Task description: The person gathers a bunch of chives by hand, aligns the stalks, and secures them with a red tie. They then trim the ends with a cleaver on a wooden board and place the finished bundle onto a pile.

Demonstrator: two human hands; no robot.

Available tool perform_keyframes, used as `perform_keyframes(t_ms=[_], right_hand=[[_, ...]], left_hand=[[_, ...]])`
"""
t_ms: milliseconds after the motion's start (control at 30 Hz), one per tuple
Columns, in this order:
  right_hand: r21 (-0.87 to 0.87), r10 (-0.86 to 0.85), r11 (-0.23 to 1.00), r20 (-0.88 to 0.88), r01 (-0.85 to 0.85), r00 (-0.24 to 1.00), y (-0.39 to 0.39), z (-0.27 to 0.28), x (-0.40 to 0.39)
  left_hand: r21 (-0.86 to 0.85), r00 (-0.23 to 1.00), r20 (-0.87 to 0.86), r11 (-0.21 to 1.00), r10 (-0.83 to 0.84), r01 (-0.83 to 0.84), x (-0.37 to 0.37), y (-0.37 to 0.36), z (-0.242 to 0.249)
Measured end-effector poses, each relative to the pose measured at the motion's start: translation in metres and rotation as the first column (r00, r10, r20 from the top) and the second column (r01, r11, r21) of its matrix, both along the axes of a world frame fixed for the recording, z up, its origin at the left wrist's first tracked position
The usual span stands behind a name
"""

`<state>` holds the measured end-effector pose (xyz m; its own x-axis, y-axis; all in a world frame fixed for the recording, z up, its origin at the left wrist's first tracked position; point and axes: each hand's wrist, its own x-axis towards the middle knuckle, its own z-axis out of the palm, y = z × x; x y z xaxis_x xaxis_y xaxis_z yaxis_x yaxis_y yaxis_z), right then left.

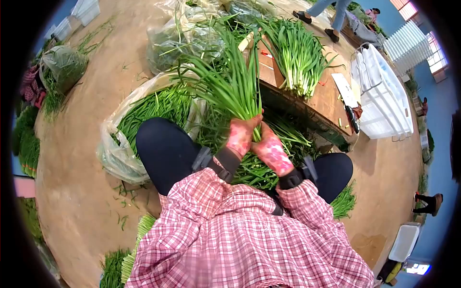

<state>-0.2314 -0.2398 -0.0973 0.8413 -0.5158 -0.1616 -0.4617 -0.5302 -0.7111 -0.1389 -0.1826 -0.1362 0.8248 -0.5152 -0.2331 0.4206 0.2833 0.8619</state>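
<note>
My left hand, in a pink patterned glove, is closed around a bunch of garlic chives, long green leaves fanning up and away from me. My right hand, gloved alike, is closed at the bunch's lower ends, just right of the left hand; its fingertips are partly hidden. Loose garlic chives lie in a heap under both hands, between my knees. Ahead, a trimmed pile of garlic chives with pale stalk ends rests on a low wooden table.
A wide-bladed knife lies at the table's right side, near a white plastic crate. Left of my knee stands an open plastic bag full of greens, with more filled bags behind. A person is on foot at the top right.
</note>
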Motion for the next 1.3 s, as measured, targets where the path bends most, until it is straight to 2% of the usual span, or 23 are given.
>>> perform_keyframes(t_ms=[67, 100, 133, 167, 200, 233, 267, 300, 367, 467, 567, 633, 700, 767, 800, 833, 867, 933, 967, 1067, 1100, 1167, 1300], right_hand=[[0.073, -0.022, 0.997, 0.172, 0.010, 0.985, 0.000, -0.008, 0.010], [0.103, -0.027, 0.995, 0.259, 0.000, 0.966, 0.003, 0.014, 0.013], [0.438, -0.122, 0.899, 0.211, 0.018, 0.970, -0.003, 0.036, 0.018], [0.674, -0.124, 0.738, 0.190, -0.037, 0.974, -0.016, 0.049, 0.018], [0.880, -0.158, 0.458, 0.217, -0.123, 0.963, -0.026, 0.061, 0.016], [0.969, -0.196, 0.125, 0.235, -0.214, 0.952, -0.036, 0.070, 0.012], [0.952, -0.227, -0.195, 0.192, -0.238, 0.955, -0.052, 0.046, 0.012], [0.908, -0.210, -0.292, 0.247, -0.302, 0.946, -0.058, 0.038, 0.010], [0.915, -0.201, -0.288, 0.232, -0.284, 0.952, -0.066, 0.014, 0.005], [0.858, -0.243, -0.388, 0.258, -0.338, 0.935, -0.068, 0.018, -0.004], [0.841, -0.264, -0.391, 0.288, -0.375, 0.921, -0.063, 0.030, -0.011], [0.856, -0.273, -0.374, 0.267, -0.358, 0.924, -0.054, 0.033, -0.017], [0.835, -0.203, -0.419, 0.296, -0.356, 0.933, -0.045, 0.023, -0.020], [0.880, -0.175, -0.369, 0.249, -0.298, 0.952, -0.034, 0.016, -0.024], [0.951, -0.225, -0.267, 0.097, -0.157, 0.969, -0.029, 0.022, -0.029], [0.968, -0.202, -0.196, 0.115, -0.155, 0.973, -0.029, 0.023, -0.033], [0.985, -0.154, -0.077, 0.141, -0.154, 0.978, -0.031, 0.021, -0.041], [0.974, -0.054, 0.183, 0.148, -0.136, 0.988, -0.037, 0.021, -0.059], [0.983, -0.078, 0.156, 0.111, -0.098, 0.991, -0.042, 0.020, -0.064], [0.790, -0.434, 0.600, 0.191, 0.125, 0.880, -0.045, -0.011, -0.063], [0.777, -0.470, 0.619, 0.250, 0.113, 0.847, -0.043, -0.004, -0.059], [0.514, -0.422, 0.835, 0.372, 0.195, 0.827, -0.051, 0.004, -0.046], [0.407, -0.394, 0.887, 0.426, 0.216, 0.814, -0.060, 0.054, -0.003]], left_hand=[[0.272, 0.952, 0.304, 0.961, -0.031, -0.056, 0.011, -0.006, 0.008], [0.375, 0.951, 0.282, 0.927, -0.130, 0.015, 0.018, -0.002, 0.037], [0.418, 0.876, 0.430, 0.908, -0.217, 0.020, 0.019, 0.007, 0.079], [0.456, 0.771, 0.562, 0.890, -0.301, 0.015, 0.021, 0.013, 0.107], [0.374, 0.776, 0.569, 0.926, -0.272, 0.050, 0.030, 0.013, 0.105], [0.287, 0.781, 0.574, 0.954, -0.244, 0.087, 0.037, 0.011, 0.101], [0.154, 0.866, 0.438, 0.969, -0.242, 0.193, 0.036, 0.011, 0.098], [0.041, 0.920, 0.267, 0.957, -0.287, 0.287, 0.035, 0.012, 0.082], [0.083, 0.963, 0.065, 0.963, -0.262, 0.257, 0.023, 0.019, 0.062], [-0.093, 0.887, -0.191, 0.908, -0.419, 0.409, 0.012, 0.029, 0.039], [-0.428, 0.738, -0.182, 0.728, -0.650, 0.535, 0.018, 0.018, 0.024], [-0.749, 0.543, 0.037, 0.336, -0.839, 0.570, 0.023, 0.007, 0.030], [-0.682, 0.587, -0.053, 0.459, -0.808, 0.569, 0.017, -0.001, 0.031], [-0.681, 0.615, -0.044, 0.474, -0.787, 0.558, 0.018, -0.007, 0.028], [-0.635, 0.640, -0.054, 0.521, -0.767, 0.570, 0.020, -0.006, 0.027], [-0.590, 0.660, -0.068, 0.564, -0.748, 0.578, 0.022, -0.006, 0.022], [-0.639, 0.618, -0.059, 0.505, -0.784, 0.581, 0.027, -0.008, 0.013], [-0.638, 0.715, -0.108, 0.600, -0.691, 0.483, 0.023, -0.006, 0.017], [-0.631, 0.758, -0.103, 0.631, -0.644, 0.451, 0.025, -0.006, 0.019], [-0.542, 0.821, -0.114, 0.727, -0.560, 0.421, 0.025, -0.006, 0.028], [-0.529, 0.800, -0.123, 0.721, -0.587, 0.447, 0.023, -0.004, 0.031], [-0.510, 0.856, -0.119, 0.770, -0.504, 0.383, 0.015, -0.004, 0.032], [-0.473, 0.848, -0.156, 0.792, -0.507, 0.386, 0.013, -0.001, 0.026]])
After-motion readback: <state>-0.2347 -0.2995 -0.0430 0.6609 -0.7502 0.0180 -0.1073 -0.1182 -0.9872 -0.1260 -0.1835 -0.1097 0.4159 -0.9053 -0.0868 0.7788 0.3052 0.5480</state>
